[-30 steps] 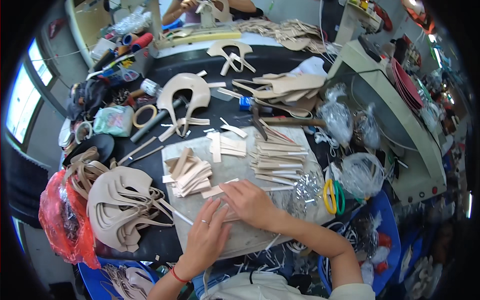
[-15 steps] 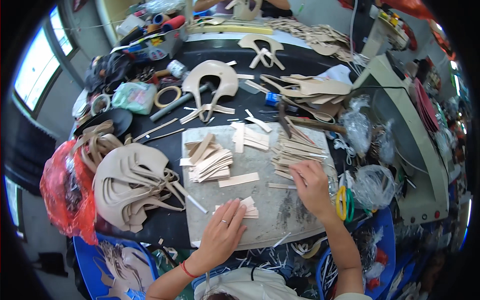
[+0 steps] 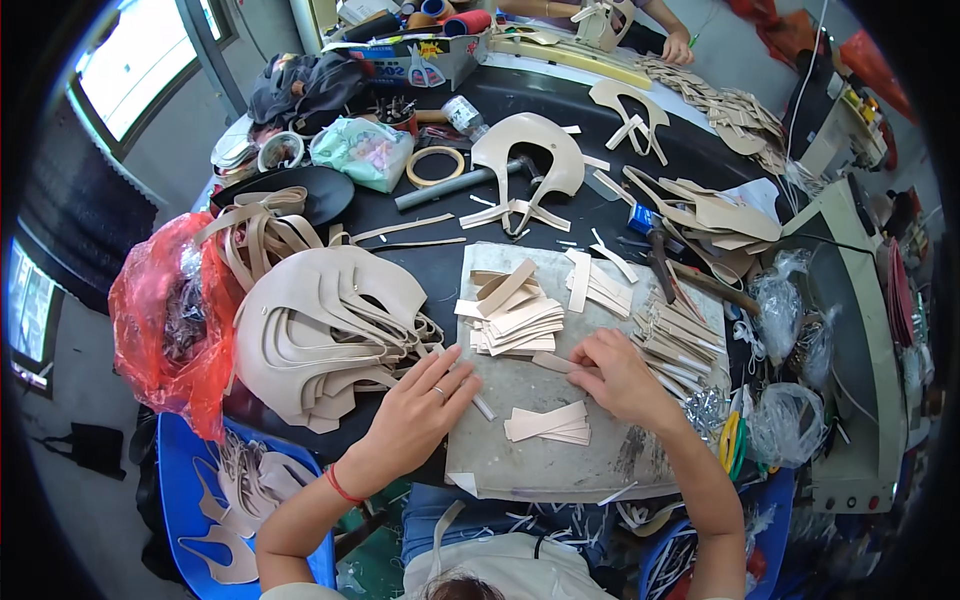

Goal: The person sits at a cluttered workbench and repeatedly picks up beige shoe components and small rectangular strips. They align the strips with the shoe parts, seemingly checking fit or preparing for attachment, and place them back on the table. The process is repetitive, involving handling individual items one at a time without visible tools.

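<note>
My right hand [image 3: 612, 378] pinches one end of a short beige leather strip [image 3: 552, 362] over the middle of the grey work slab [image 3: 500, 455]. Fingers stretched out, my left hand [image 3: 425, 405] is at the slab's left edge and holds nothing that I can see. It is beside the strap ends of a stack of curved beige leather pieces [image 3: 320, 310]. A narrow white-tipped strip [image 3: 483, 407] shows by its fingertips. Between the hands and nearer to me lies a small fanned pile of strips [image 3: 550, 423]. A larger pile of strips [image 3: 520, 325] is just beyond.
Thin strips [image 3: 680, 335] lie in a bundle at the slab's right, near a hammer [image 3: 660, 262] and yellow-handled scissors [image 3: 733, 440]. A horseshoe-shaped leather piece [image 3: 530, 140] lies farther back. Blue bins [image 3: 185, 440] flank me. Across the table, another person's hand [image 3: 677, 47] shows.
The view has swung left. My right hand has come from the bundle on the right to mid-slab, a strip in its fingers. My left hand has left the small pile, moving left.
</note>
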Available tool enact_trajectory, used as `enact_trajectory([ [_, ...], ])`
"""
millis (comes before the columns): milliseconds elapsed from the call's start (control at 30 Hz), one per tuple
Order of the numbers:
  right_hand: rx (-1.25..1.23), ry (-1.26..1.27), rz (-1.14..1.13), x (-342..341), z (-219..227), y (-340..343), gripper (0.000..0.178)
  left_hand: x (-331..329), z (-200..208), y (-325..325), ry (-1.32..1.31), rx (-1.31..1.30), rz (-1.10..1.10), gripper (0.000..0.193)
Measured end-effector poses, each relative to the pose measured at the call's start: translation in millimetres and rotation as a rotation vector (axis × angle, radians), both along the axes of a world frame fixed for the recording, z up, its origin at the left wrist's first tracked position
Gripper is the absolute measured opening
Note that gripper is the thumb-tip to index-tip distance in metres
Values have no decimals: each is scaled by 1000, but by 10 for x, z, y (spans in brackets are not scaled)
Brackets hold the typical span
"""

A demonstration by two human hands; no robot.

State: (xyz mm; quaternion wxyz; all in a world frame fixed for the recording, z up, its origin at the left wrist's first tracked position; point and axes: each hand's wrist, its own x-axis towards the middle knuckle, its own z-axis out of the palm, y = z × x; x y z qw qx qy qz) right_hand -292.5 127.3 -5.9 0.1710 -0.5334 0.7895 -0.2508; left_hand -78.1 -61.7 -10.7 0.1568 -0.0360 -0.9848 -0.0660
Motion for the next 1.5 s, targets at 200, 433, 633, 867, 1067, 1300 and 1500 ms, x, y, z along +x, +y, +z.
enact_trajectory([
  [200, -84, 124, -83, 98, 43, 66, 24, -8, -60, -105, 16, -38, -44, 34],
  [433, -278, -113, -27, 713, 149, -98, 25, 3, 31, 65, 259, -2, -57, 34],
  [633, -282, -937, -287, 957, 52, -150, 17, -33, 2, 262, 350, 172, 9, 38],
  [867, -290, -1056, -271, 958, 150, 109, 17, 59, 2, 575, 407, 513, 221, 39],
  [1067, -346, -665, -189, 996, 172, 299, 17, 170, -71, 849, 22, 1815, 266, 30],
  [1300, -399, -321, -128, 1057, 194, 327, 20, 110, -138, 1033, 72, 1789, 381, 17],
  [1500, -432, 248, 51, 1034, 235, 349, 25, 87, -59, 1058, 193, 1305, 333, 8],
])
